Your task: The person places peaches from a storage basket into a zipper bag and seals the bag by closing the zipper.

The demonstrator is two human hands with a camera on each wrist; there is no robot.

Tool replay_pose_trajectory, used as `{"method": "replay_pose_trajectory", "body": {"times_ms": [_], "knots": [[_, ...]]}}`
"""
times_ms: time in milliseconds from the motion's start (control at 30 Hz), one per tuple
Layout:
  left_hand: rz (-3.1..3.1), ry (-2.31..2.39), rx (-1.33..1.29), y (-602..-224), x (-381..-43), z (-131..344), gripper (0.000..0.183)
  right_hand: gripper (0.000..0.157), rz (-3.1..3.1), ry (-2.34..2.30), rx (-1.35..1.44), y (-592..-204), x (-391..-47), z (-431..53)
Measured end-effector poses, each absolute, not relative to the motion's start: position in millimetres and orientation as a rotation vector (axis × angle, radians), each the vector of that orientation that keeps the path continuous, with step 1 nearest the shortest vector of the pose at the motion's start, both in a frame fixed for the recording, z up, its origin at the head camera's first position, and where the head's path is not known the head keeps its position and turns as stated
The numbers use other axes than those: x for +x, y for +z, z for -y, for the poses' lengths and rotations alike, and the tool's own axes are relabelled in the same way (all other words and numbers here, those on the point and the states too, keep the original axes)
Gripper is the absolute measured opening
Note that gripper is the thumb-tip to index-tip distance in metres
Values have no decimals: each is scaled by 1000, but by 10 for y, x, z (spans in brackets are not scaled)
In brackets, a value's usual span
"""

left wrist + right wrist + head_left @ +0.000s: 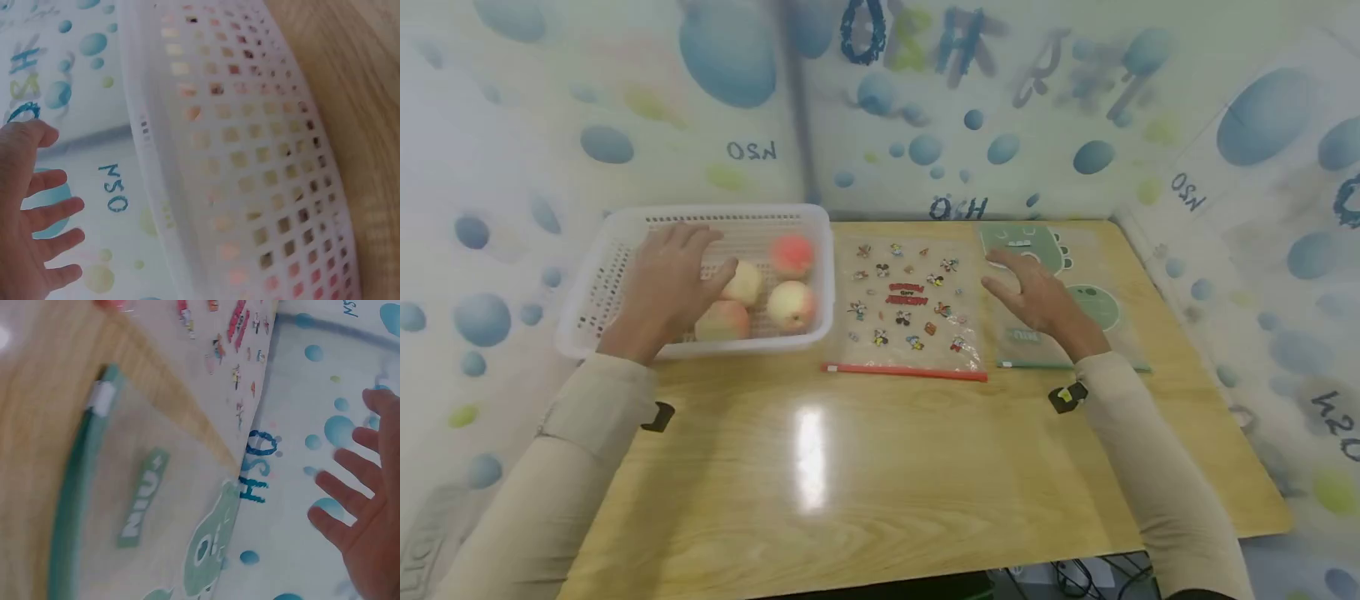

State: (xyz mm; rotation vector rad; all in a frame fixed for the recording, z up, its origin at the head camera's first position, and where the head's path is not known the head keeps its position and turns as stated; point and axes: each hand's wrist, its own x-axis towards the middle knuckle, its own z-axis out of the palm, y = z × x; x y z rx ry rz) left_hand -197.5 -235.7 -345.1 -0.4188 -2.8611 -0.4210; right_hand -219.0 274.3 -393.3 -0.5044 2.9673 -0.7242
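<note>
Over the left part of a white plastic basket [775, 340] hovers my left hand [664, 283], its fingers spread and holding nothing. Inside the basket lie several peach-like fruits, among them a red one [792, 255] and a yellow-red one [792, 306]. My right hand [1037, 293] is held above a clear zip bag with green cartoon shapes [1093, 307], fingers apart and nothing in them. Between the two hands, a clear zip bag with small cartoon figures and a red slider edge [910, 373] lies flat. In the right wrist view the green zip edge [78, 487] shows close up.
Everything lies on a light wooden table [865, 467] against a wall covering with blue bubbles [925, 150]. Dark cables [1078, 577] show below the table's front edge at the right. Each sleeve carries a small black device near the wrist.
</note>
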Motion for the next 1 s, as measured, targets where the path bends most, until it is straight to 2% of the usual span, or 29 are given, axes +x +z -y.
{"method": "replay_pose_trajectory", "body": {"times_ms": [100,233,500,600,1000], "knots": [[2775,-469,-454,-3530,-1893,2336,40,49,-2955,-779,-471,-3999,-2102,-2802],[2671,-478,-554,-3685,-1806,2240,32,35,-2932,-742,-486,-4104,-1965,-2994],[2418,-552,-800,-3954,-1753,1894,27,41,-2809,-636,-309,-4290,-1554,-3692],[2431,-572,-809,-3997,-1699,1823,29,38,-2843,-609,-353,-4375,-1452,-3859],[2435,-548,-760,-4043,-1662,1756,33,17,-2930,-765,-317,-4601,-1304,-3931]]}}
